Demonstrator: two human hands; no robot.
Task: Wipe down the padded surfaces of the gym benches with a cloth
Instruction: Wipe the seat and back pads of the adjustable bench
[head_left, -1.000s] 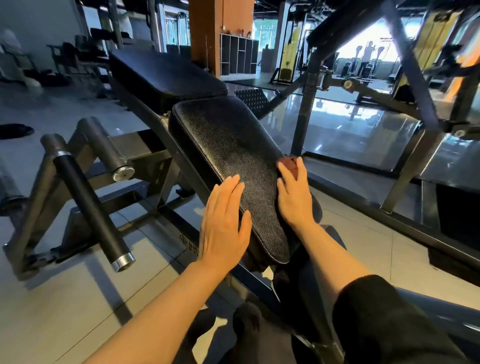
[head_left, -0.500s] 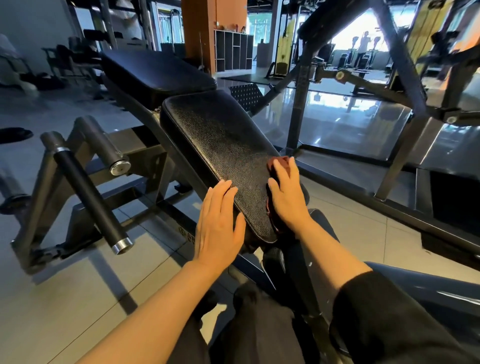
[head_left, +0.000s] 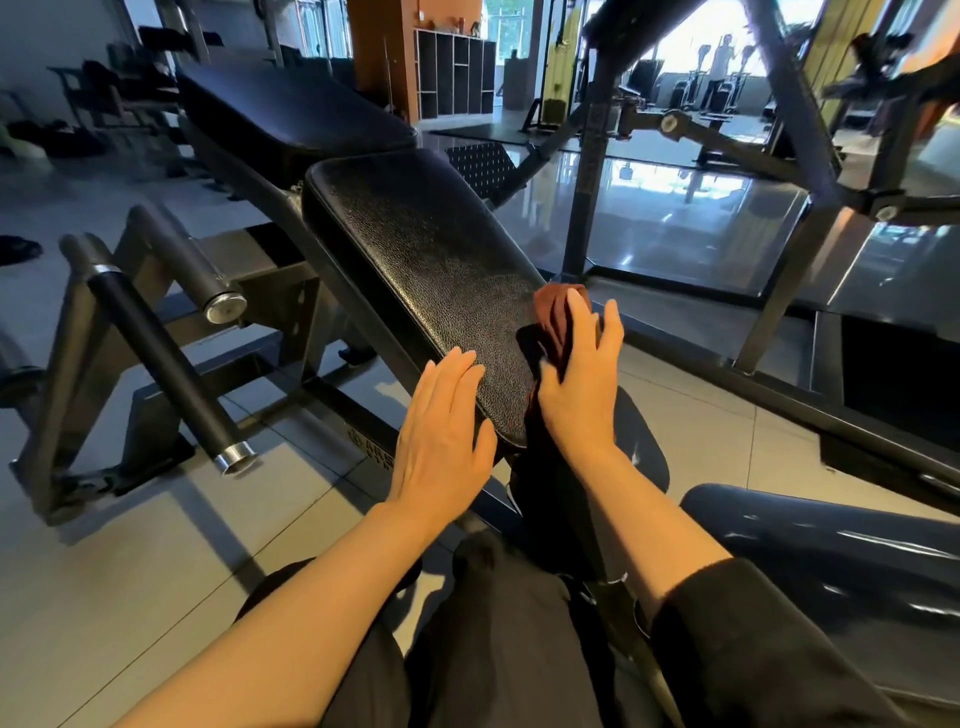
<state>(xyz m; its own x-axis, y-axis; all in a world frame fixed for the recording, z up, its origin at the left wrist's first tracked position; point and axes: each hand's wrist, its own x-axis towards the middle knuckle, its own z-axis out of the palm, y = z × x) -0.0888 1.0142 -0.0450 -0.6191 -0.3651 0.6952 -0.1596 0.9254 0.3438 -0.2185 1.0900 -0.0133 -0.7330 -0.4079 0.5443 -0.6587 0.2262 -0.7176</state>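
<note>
Pale lettering is printed on the frame rail (head_left: 370, 442) below the black seat pad (head_left: 431, 291), but it cannot be read. A dark red cloth (head_left: 555, 325) is pressed against the pad's right edge near its near corner by the right hand (head_left: 579, 387), whose fingers are laid nearly straight over it while the cloth's tail hangs down below the pad. The left hand (head_left: 439, 441) is rested flat, fingers straight and together, on the pad's near left corner.
</note>
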